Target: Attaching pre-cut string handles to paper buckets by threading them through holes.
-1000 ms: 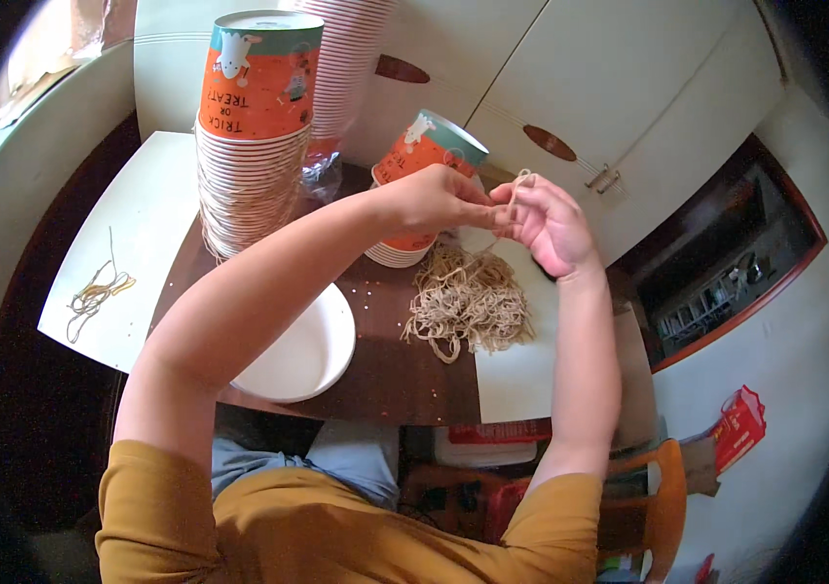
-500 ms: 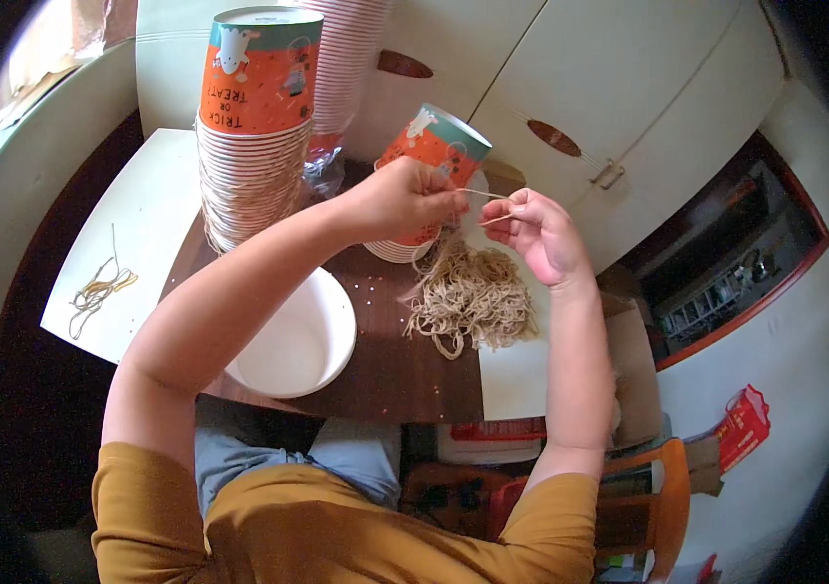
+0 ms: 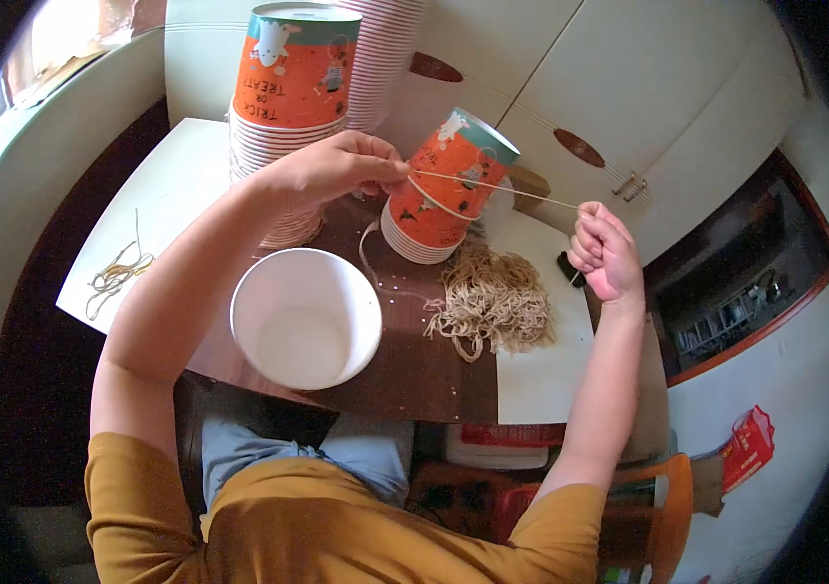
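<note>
A thin pale string [image 3: 502, 188] runs taut between my two hands. My left hand [image 3: 356, 165] pinches one end, close to the side of a short stack of upside-down orange and green paper buckets [image 3: 431, 229]. My right hand [image 3: 607, 251] is closed round the other end, off to the right of the stack. Across the middle of this stack goes a pale curved band; whether it is string or a rim I cannot tell. A tangled heap of tan strings [image 3: 492, 297] lies beside the stack. Nearer me stands a white round tub [image 3: 307, 326], open side up.
At the back left rises a tall stack of the same buckets [image 3: 294, 83], with another tall pinkish stack [image 3: 387, 58] behind it. A few loose strings [image 3: 117, 275] lie on the white left part of the table [image 3: 176, 161]. Pale cabinet doors [image 3: 648, 88] bound the far side.
My hands have moved apart, the left leftward and the right out to the right, pulling the string taut. My right fingers have closed into a fist. The view has shifted slightly.
</note>
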The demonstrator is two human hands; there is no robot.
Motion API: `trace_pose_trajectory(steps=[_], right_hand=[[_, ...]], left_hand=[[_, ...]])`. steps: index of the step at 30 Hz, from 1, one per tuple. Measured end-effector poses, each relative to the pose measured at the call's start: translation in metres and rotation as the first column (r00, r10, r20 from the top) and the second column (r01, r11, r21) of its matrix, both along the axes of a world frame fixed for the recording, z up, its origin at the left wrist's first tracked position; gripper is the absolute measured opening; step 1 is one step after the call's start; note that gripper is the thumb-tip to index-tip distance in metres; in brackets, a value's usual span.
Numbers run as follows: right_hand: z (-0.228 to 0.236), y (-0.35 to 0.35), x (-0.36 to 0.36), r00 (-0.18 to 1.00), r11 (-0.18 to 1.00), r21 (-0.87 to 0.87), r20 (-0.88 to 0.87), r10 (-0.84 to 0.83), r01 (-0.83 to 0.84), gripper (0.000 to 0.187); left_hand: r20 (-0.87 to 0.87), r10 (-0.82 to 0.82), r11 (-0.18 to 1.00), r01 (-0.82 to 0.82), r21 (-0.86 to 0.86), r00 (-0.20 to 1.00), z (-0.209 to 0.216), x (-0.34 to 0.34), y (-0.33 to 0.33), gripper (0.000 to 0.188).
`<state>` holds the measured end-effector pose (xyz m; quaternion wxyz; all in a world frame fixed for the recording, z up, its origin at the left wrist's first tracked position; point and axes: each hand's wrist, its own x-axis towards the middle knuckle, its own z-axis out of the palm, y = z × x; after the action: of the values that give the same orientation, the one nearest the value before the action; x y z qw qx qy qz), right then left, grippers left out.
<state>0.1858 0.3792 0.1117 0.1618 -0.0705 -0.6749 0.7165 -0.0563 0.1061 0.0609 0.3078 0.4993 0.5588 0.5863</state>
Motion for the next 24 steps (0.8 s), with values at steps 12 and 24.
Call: trace_pose_trajectory(steps=[12, 24], right_hand=[[-0.014, -0.068, -0.021, 0.968, 0.828, -0.503, -0.173, 0.184, -0.248, 0.020], [-0.006, -0.134, -0.017, 0.932, 0.766, -0.534, -0.251, 0.261, -0.359, 0.018]], left_hand=[[-0.622, 0.319, 0.943, -0.302, 0.137, 0.715, -0.007, 0.059, -0.020, 0.043], [-0.285, -0.221, 0.969, 0.177, -0.172, 0.933, -0.020, 0.109, -0.038, 0.052]])
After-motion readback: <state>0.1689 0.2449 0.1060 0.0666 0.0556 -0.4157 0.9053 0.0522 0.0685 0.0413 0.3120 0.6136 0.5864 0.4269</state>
